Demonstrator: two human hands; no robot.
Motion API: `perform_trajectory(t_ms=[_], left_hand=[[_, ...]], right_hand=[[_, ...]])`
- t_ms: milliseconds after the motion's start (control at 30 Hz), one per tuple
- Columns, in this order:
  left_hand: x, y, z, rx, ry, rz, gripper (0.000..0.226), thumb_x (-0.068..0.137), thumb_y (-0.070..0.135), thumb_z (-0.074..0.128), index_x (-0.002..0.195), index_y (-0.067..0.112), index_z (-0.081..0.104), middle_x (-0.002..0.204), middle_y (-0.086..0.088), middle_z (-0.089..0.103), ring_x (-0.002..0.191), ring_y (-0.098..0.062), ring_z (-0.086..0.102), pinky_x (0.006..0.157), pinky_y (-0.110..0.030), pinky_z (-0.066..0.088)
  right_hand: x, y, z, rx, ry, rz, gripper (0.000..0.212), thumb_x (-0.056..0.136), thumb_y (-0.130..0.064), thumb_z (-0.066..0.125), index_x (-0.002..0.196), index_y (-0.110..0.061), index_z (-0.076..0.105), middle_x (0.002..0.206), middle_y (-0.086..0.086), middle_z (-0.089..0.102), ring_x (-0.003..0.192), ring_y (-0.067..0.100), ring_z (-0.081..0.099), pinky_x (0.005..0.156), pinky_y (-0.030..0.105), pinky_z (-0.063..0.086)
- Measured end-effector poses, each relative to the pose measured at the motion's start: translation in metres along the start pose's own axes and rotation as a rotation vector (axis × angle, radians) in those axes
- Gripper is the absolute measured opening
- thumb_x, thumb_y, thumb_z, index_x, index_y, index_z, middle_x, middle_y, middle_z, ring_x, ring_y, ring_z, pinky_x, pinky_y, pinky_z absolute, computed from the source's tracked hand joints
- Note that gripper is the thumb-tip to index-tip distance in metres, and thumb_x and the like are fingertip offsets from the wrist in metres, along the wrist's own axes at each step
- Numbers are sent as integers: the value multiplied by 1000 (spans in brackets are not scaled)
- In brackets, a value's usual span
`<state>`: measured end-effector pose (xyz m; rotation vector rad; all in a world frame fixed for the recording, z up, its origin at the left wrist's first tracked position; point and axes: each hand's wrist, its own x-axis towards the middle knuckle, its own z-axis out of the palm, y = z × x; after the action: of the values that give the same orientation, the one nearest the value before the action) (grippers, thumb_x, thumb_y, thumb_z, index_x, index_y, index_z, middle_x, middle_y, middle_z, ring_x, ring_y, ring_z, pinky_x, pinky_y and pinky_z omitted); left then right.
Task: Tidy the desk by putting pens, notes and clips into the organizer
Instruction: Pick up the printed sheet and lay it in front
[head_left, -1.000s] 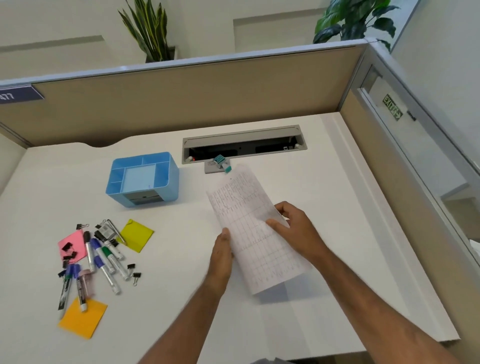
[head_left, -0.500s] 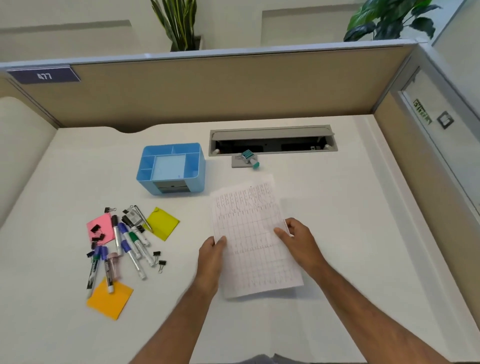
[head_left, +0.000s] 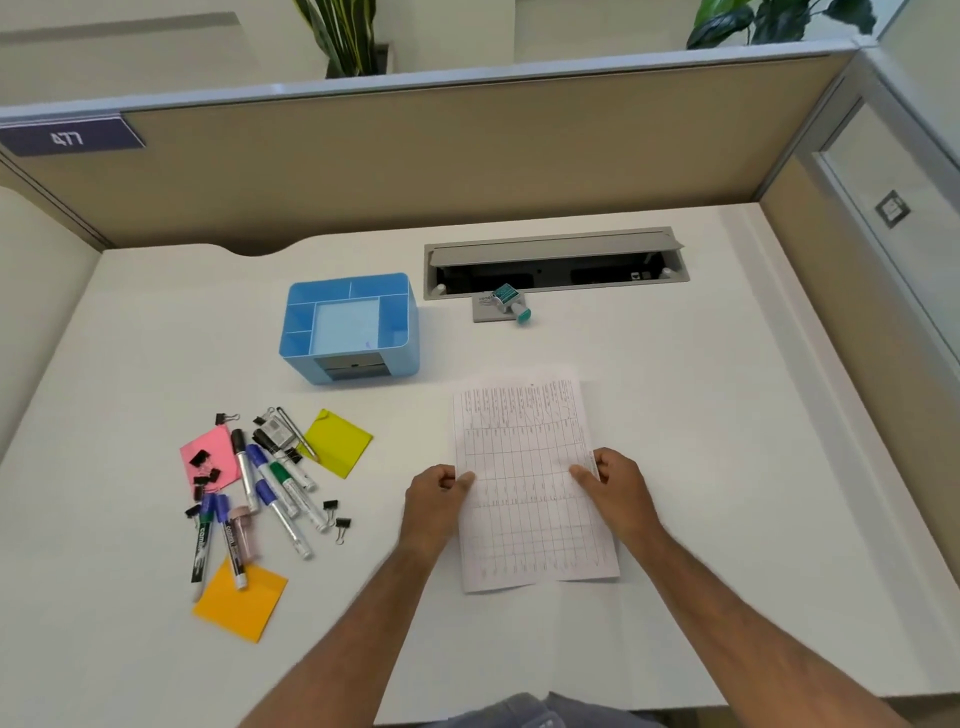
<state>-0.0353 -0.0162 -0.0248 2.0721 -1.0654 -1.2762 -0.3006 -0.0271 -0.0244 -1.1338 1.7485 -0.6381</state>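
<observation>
White and broad, the counter (head_left: 675, 467) sits inside a cubicle with tan partition walls (head_left: 415, 171); a purple plate reading 477 (head_left: 70, 137) hangs at the upper left, and leafy plants (head_left: 348, 36) rise behind the wall. A grey cable tray (head_left: 556, 262) is set into the counter near the back, with a small teal-capped bottle (head_left: 511, 304) lying just in front of it.

Both hands hold a printed sheet of paper (head_left: 530, 483) by its side edges. The left hand (head_left: 434, 501) has its fingers curled round the left edge, thumb on top; the right hand (head_left: 615, 493) pinches the right edge in the same way. The sheet's far end points toward the cable tray.

The blue organizer (head_left: 350, 327) stands left of the sheet and farther back, well apart from it; no pens show in its compartments. Nearer the person on the left lies a loose pile: markers (head_left: 270, 488) with blue, green and black caps, black binder clips (head_left: 205, 467) scattered among them, a pink note (head_left: 208, 457), a yellow note (head_left: 337, 441) and an orange note (head_left: 241, 600). Two markers lie partly across the orange note.
</observation>
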Motion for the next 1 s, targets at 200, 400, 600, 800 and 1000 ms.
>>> perform_trajectory(t_ms=[200,400,600,800,1000], left_hand=[[6,9,7,101,-46,91,30,92,33,72,83,5,63,71,4,58,64,-12,50,64,-28,46],[7,13,14,109,-86,127,23,91,35,74,86,14,67,72,7,59,63,-6,51,62,-18,46],[5,15,10,144,-23,132,26,90,47,72,102,27,60,88,9,64,81,-7,63,66,-19,48],[17,25,5,173,31,194,16,98,38,63,105,26,56,95,8,63,86,-12,63,72,-19,49],[48,60,2,200,59,293,17,99,34,63,111,29,54,108,7,61,96,-14,63,85,-26,56]], right_hand=[[0,9,-8,-96,62,-44,16,99,-28,70,109,-17,65,102,-8,72,95,13,70,81,29,58],[-3,14,-13,-73,111,-20,30,96,-27,73,122,-21,56,114,-6,68,103,15,67,87,29,56],[-2,12,-14,-60,177,7,48,88,-29,82,120,-27,48,117,-6,53,106,16,58,86,30,52],[6,-4,-12,-182,331,-85,56,85,-33,85,124,-19,49,115,-4,52,107,16,50,100,38,41],[33,-40,-8,-184,307,-202,39,89,-24,81,117,-17,55,105,-3,56,101,17,55,101,39,40]])
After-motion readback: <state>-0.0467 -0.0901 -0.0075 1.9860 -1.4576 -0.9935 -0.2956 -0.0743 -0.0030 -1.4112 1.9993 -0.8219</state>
